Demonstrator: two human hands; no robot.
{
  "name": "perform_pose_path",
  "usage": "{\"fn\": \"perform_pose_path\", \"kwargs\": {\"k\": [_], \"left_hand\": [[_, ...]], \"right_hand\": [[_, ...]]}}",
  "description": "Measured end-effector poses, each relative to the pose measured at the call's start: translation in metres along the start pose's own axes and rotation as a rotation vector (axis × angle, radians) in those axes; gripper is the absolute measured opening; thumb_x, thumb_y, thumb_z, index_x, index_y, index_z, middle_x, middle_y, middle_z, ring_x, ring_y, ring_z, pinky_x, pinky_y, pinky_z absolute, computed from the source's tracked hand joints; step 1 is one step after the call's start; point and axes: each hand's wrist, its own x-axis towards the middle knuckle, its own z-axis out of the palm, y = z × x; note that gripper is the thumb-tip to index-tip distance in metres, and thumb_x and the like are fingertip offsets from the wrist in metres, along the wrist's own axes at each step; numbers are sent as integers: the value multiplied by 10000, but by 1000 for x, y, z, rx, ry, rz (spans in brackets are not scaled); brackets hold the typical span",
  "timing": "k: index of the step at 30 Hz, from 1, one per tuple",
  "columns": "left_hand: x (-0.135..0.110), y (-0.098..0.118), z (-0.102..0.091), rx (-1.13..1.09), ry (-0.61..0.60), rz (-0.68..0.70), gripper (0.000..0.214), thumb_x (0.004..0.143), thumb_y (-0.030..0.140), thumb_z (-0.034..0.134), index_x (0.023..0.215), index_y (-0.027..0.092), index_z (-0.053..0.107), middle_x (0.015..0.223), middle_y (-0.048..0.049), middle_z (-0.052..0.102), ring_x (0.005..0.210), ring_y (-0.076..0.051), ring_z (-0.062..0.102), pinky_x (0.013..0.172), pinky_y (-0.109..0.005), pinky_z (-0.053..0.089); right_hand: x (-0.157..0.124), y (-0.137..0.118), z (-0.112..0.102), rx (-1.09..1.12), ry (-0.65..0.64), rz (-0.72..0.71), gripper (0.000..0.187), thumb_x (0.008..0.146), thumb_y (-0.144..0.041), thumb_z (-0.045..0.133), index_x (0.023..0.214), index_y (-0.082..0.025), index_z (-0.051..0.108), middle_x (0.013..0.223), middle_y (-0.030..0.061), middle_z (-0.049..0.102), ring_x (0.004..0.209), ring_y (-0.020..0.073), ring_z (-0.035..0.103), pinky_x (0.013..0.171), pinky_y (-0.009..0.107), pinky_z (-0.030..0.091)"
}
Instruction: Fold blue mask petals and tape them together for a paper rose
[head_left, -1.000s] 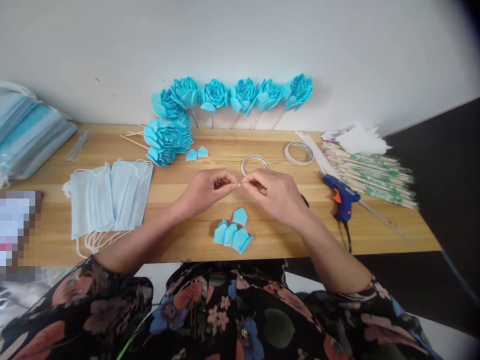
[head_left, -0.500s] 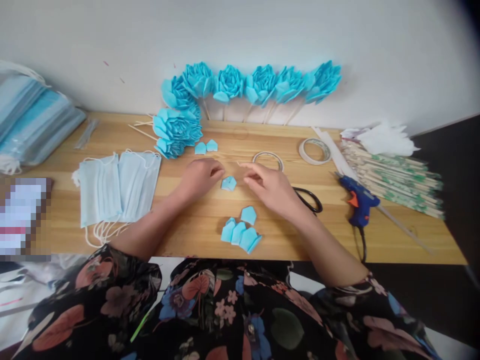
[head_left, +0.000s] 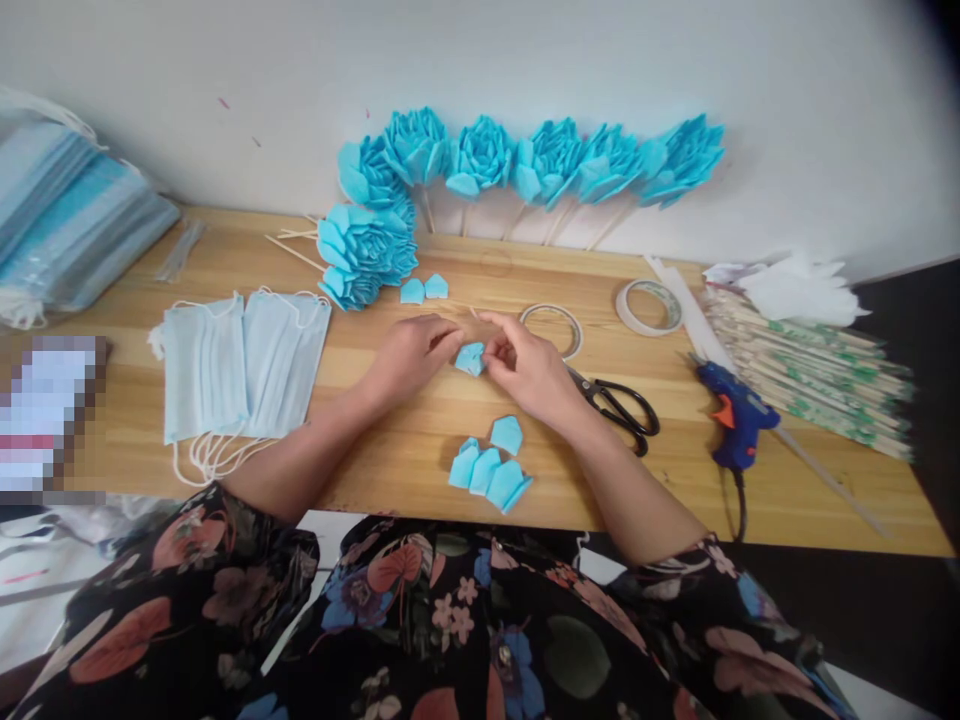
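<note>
Bare forearms (head_left: 304,450) angled inward, left hand (head_left: 411,358) held with fingertips (head_left: 453,344) bunched close, right hand (head_left: 531,365) held opposite — fingers (head_left: 504,326) bent, thumb (head_left: 501,372) parted from them.

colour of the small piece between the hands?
The small piece is light blue, best seen in the head view, the only one.

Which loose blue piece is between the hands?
The blue piece between the left hand and right hand; two pieces lie by the flowers, the rest near the table's front edge.

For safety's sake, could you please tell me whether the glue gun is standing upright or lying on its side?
On its side: the glue gun lies on the table, its trigger and handle seen in profile.
</note>
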Motion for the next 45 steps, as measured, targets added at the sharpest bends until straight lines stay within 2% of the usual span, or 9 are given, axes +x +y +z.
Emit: {"fn": "perform_pose_path", "kwargs": {"k": [5, 8, 14, 17, 21, 23, 29, 36, 45], "left_hand": [[0, 5, -3, -187, -82, -60, 398, 924, 483, 521, 810, 141, 689, 732, -20, 627, 690, -140, 516, 637, -258, 381], [0, 4, 0, -299, -135, -159, 307, 841, 444, 607, 813, 150, 688, 683, 8, 590, 633, -119, 479, 591, -244, 353], [-1, 7, 2, -470, -77, -257, 229, 775, 362, 633, 675, 161, 587, 575, 39, 503, 535, -78, 401, 509, -214, 304], [0, 10, 1, -509, -50, -289, 229, 771, 358, 633, 666, 164, 574, 574, 34, 535, 520, -75, 434, 506, -213, 336], [0, 12, 1, -524, -7, -300, 241, 765, 372, 650, 662, 165, 583, 564, 31, 551, 517, -79, 466, 505, -215, 361], [-1, 13, 2, -541, 7, -292, 247, 765, 379, 657, 663, 164, 590, 556, 30, 550, 512, -80, 469, 500, -216, 365], [-4, 13, 6, -573, 37, -274, 245, 774, 375, 672, 681, 160, 602, 554, 26, 553, 503, -77, 468, 491, -209, 362], [-4, 12, 7, -602, 11, -255, 258, 782, 378, 677, 676, 156, 597, 565, 20, 562, 514, -77, 483, 502, -208, 377], [-5, 11, 6, -640, -49, -240, 220, 781, 365, 661, 733, 151, 655, 626, -3, 607, 556, -91, 519, 521, -213, 397]], "right_hand": [[-2, 7, -4, 112, 154, -95, 554, 856, -132, 579, 1383, -296, 534, 873, -24, 695, 724, 140, 639, 712, 285, 520], [-2, 8, -3, 106, 187, -134, 530, 867, -139, 577, 1368, -309, 549, 865, -25, 691, 733, 143, 642, 726, 298, 531], [-5, 2, -7, 165, 276, -157, 481, 875, -217, 650, 1344, -300, 578, 1014, 15, 722, 939, 189, 678, 812, 349, 566], [-6, -2, -10, 284, 335, -111, 345, 904, -284, 642, 1249, -281, 624, 1076, 32, 723, 1024, 194, 676, 833, 347, 576], [-7, -4, -5, 434, 306, -39, 78, 900, -309, 647, 935, -245, 676, 1118, 48, 715, 1106, 206, 666, 912, 375, 569], [-7, -5, 0, 465, 258, -2, 81, 885, -305, 667, 845, -235, 669, 1140, 56, 712, 1136, 215, 659, 970, 396, 547], [-7, -7, 10, 557, 202, 74, 94, 871, -311, 674, 831, -228, 694, 1112, 41, 733, 1087, 201, 672, 934, 346, 537], [-8, -11, 8, 550, 196, 155, 142, 841, -346, 683, 813, -208, 703, 826, 6, 740, 746, 147, 642, 706, 283, 507], [-7, -8, 10, 538, 243, 133, 95, 834, -292, 669, 801, -206, 694, 839, 9, 757, 798, 158, 679, 779, 305, 530]]}}
